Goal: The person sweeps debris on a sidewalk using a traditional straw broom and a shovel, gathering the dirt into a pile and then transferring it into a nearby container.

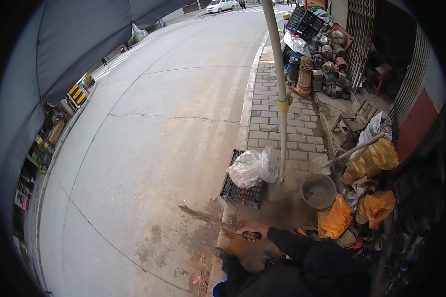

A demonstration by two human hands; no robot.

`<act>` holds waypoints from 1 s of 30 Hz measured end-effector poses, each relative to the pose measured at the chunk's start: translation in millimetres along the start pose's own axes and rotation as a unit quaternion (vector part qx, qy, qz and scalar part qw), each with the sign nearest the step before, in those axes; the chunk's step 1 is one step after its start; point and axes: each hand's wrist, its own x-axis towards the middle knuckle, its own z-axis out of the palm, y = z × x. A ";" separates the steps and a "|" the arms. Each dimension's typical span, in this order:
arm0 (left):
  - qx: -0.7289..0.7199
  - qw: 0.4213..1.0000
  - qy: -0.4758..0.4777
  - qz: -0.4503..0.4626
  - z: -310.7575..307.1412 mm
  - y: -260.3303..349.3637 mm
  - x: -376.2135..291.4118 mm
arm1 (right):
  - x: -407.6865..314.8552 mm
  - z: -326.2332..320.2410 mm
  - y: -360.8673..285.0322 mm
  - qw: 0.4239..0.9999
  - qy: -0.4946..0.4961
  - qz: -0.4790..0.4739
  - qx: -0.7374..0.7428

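Note:
My right hand [253,229] is closed around the thick end of a long bundle of brown fibrous stalks [212,219]. The bundle slants away to the left, across the kerb, and its thin end lies over the road. Most of my left hand is hidden below the dark right sleeve [293,241]; only a small patch of skin, perhaps part of it, shows there. My shoe [219,254] rests by the kerb, under the bundle. Ahead of the right hand is a black plastic crate [232,195] with a clear plastic bag [251,169] on top.
A pole [282,130] rises from the brick pavement [264,111]. On the right are a grey bucket [318,191], a shovel [351,150], orange bags [334,219] and a wooden chair [356,118]. Scrap motors [330,70] are piled farther off. A blue bucket [220,287] stands near my leg.

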 end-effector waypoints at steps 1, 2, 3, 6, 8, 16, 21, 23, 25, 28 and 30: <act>0.004 1.000 -0.002 -0.003 -5.8 11.2 8.8 | 3.8 5.5 -11.3 0.999 0.018 -0.036 0.032; 0.010 1.000 -0.004 -0.001 -14.3 21.1 18.1 | 11.9 11.5 -20.5 0.994 0.029 -0.080 0.065; 0.012 1.000 -0.004 -0.007 -21.0 34.9 33.0 | 25.0 17.6 -28.1 0.986 0.018 -0.136 0.098; 0.028 1.000 0.000 -0.012 -58.4 78.7 68.9 | 98.5 31.9 -71.6 0.984 0.114 -0.047 -0.128; 0.040 0.999 0.005 -0.012 -87.1 113.0 92.5 | 147.0 41.9 -98.8 0.954 0.182 -0.083 -0.222; 0.110 0.993 0.045 0.005 -210.3 264.9 178.9 | 242.5 34.9 -236.7 0.949 0.253 -0.188 0.025; 0.183 0.981 0.058 0.031 -258.6 353.0 245.2 | 287.8 4.2 -324.5 0.907 0.317 -0.233 0.154; 0.247 0.966 0.053 0.056 -268.1 386.1 278.6 | 311.3 -17.7 -351.3 0.881 0.321 -0.275 0.211; 0.351 0.930 0.041 0.099 -267.1 417.7 319.1 | 338.3 -51.5 -370.5 0.862 0.334 -0.288 0.251; 0.616 0.744 0.002 0.260 -246.0 465.6 397.6 | 382.9 -126.9 -386.4 0.833 0.375 -0.305 0.270; 0.696 0.652 -0.047 0.299 -237.6 497.5 458.8 | 416.1 -185.0 -392.5 0.813 0.386 -0.346 0.264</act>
